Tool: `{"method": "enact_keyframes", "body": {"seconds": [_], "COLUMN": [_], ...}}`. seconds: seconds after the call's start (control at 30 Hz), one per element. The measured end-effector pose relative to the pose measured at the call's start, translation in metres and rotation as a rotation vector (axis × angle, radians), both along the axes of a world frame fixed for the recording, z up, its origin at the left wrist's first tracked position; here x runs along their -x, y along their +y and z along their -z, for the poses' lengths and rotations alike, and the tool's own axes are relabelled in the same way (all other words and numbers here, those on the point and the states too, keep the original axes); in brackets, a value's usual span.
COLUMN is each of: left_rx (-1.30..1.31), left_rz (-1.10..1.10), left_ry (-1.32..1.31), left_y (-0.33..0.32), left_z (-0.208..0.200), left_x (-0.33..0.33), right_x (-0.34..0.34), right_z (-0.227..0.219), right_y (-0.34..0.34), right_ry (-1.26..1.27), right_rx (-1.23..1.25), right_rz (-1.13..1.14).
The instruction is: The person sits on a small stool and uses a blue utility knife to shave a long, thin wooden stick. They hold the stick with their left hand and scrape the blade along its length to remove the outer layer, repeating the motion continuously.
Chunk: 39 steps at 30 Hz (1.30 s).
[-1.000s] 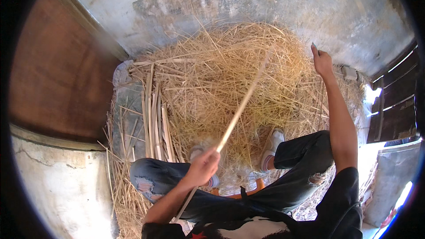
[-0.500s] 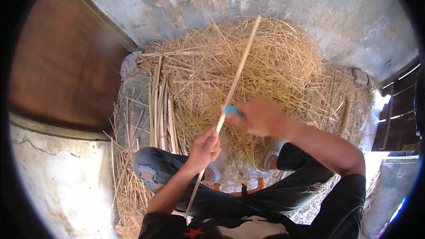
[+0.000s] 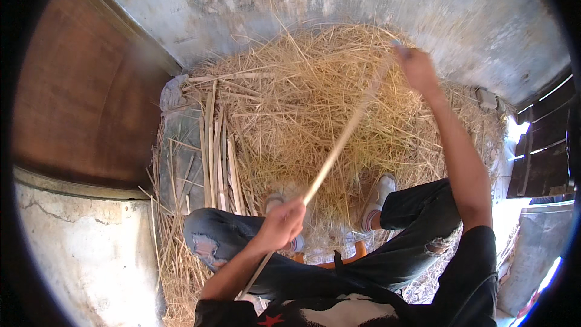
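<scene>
- Currently, the left hand (image 3: 283, 225) is just off the near edge of the straw pile (image 3: 315, 79), its grip closed around a pale wooden stick (image 3: 333, 156).
- The stick slants up out of that fist and over the middle of the straw pile, its far end blurred toward the pile's far right; the other end runs back toward the body, away from the pile.
- Over the far right edge of the straw pile is the right hand (image 3: 419, 71), its grip curled around a small bluish-grey thing (image 3: 396, 42). Both are blurred, and I cannot tell whether the small thing touches the stick.
- Between the hands lies a wide span of room above the straw pile, with the stick running up through it.
- Behind the straw pile, a stained grey wall (image 3: 339, 0) bounds the far side, with the right hand on the near side of it.
- Along the left edge of the straw pile, long wooden strips (image 3: 216, 163) lie lengthwise beside a grey slab (image 3: 187, 127); farther left, a brown panel (image 3: 85, 97) closes that side.
- To the right of the straw pile, a small grey block (image 3: 486, 98) sits near the wall, and dark slats (image 3: 544, 139) stand beyond, with light in their gaps.
- At the near edge of the straw pile, the shoes (image 3: 380, 191) are set apart, and the bent knees in torn dark jeans (image 3: 417, 221) flank an orange stool (image 3: 361, 248).
</scene>
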<state>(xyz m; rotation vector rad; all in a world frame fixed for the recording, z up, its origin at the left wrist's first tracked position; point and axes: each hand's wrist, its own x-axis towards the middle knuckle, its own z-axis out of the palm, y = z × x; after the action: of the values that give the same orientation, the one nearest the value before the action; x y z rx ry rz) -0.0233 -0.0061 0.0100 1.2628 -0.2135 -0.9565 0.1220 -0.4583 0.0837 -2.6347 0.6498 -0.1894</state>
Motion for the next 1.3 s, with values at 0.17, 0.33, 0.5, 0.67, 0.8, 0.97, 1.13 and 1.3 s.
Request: {"method": "enact_keyframes", "body": {"seconds": [0.17, 0.33, 0.5, 0.67, 0.8, 0.97, 1.13, 1.3], "left_rx": [0.045, 0.098, 0.085, 0.021, -0.013, 0.022, 0.043, 0.089], "left_rz": [-0.015, -0.058, -0.079, -0.156, -0.108, -0.005, -0.062, -0.093], "left_ry": [0.025, 0.141, 0.129, 0.130, 0.138, 0.111, 0.201, 0.333], "left_y": [0.007, 0.000, -0.006, -0.009, -0.007, -0.009, -0.008, -0.005], "left_z": [-0.001, -0.005, -0.019, -0.019, -0.018, -0.014, -0.011, -0.021], "left_x": [0.000, -0.013, -0.017, -0.024, -0.019, -0.009, -0.018, -0.022], "right_x": [0.044, 0.048, 0.061, 0.105, 0.075, 0.039, 0.082, 0.087], "right_z": [0.020, -0.003, -0.014, -0.001, 0.000, 0.004, 0.004, -0.012], "right_y": [-0.063, 0.008, 0.145, 0.200, 0.163, 0.063, 0.150, 0.180], "right_ry": [-0.207, -0.297, 0.184, 0.161, 0.131, -0.058, 0.179, 0.366], "right_rx": [-0.001, -0.102, -0.111, -0.099, -0.110, -0.022, -0.070, -0.078], "right_rz": [0.209, -0.062, -0.426, -0.828, -0.532, -0.308, -0.590, -0.705]}}
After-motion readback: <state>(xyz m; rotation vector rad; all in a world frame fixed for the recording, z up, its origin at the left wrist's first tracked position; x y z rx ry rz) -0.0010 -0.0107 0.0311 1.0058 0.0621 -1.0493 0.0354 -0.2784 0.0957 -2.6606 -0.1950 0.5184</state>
